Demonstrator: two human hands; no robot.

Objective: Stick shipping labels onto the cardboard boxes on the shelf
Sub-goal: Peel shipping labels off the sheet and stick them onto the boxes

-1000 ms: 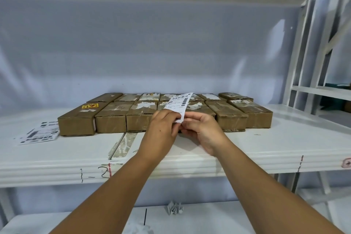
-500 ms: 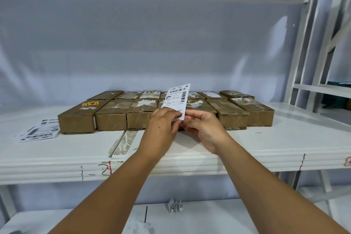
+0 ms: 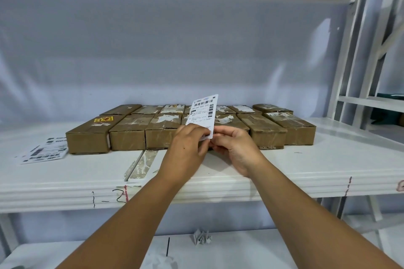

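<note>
The left hand (image 3: 188,146) and right hand (image 3: 237,148) pinch the shipping label (image 3: 203,111) at its lower corner. It has tilted more upright, so peeling seems underway.

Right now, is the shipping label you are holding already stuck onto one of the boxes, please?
No: the left hand and right hand pinch the shipping label upright, off the cardboard boxes.

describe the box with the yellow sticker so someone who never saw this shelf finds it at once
On the white shelf, brown cardboard boxes sit in two rows. Go to the front row's leftmost box, beside the loose label sheets. Its top bears a yellow-and-red sticker; no other front-row box has one.
</note>
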